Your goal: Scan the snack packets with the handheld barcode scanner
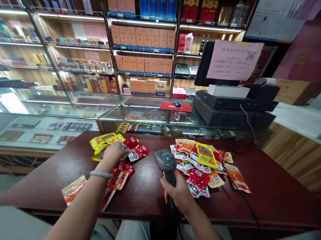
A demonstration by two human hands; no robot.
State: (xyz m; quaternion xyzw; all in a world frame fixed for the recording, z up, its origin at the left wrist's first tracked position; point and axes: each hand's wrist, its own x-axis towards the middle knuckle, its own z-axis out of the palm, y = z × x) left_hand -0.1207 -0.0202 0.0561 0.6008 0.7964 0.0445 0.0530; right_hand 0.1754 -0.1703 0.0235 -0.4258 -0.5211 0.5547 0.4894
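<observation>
Gripping dark grey handheld barcode scanner [165,161], right hand [180,192] has fingers closed round handle; scanner upright, blue light on rounded head, black cable trailing off dark red wooden counter [270,192]. Left of scanner: left hand [114,151], fingers curled down onto heap of glossy red and yellow snack packets [123,146], grip on single packet unclear. Right of scanner: second heap of red, orange, yellow packets [204,164]. Behind scanner: glass display case [149,115].

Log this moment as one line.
left hand: on left snack packets | right hand: gripping barcode scanner | right snack packets: untouched | surface: dark table
</observation>
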